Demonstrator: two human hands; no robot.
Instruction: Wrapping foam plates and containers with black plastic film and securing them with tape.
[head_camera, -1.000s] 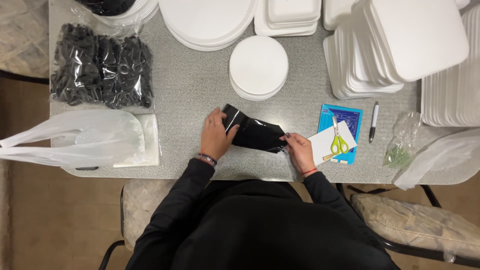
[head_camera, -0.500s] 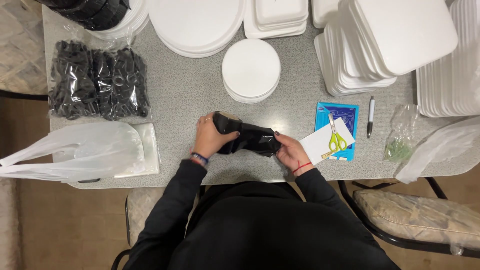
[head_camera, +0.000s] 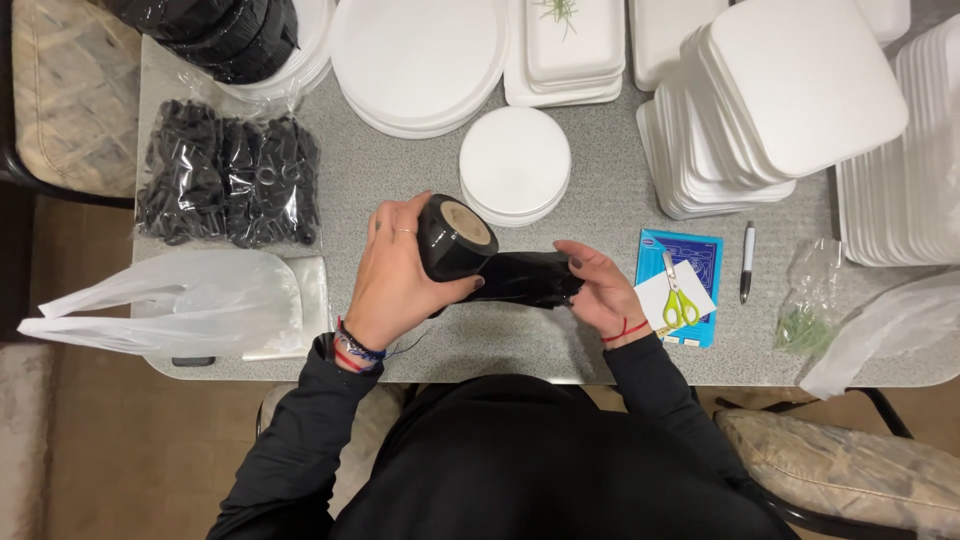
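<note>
Both my arms reach forward in black sleeves, elbows bent, forearms angling inward toward each other. My left hand (head_camera: 395, 275) is raised, back of the hand up, fingers curled and closed in a firm grip — braided bands circle that wrist, a thin ring sits on one finger. My right hand (head_camera: 605, 290) lies lower and palm-inward, dark-nailed fingers pinched shut with the thumb — a red thread runs around its wrist. The two hands are near but not touching.

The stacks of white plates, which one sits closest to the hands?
The small round stack, just beyond the black roll in the left hand; the large round and square stacks lie farther back.
</note>
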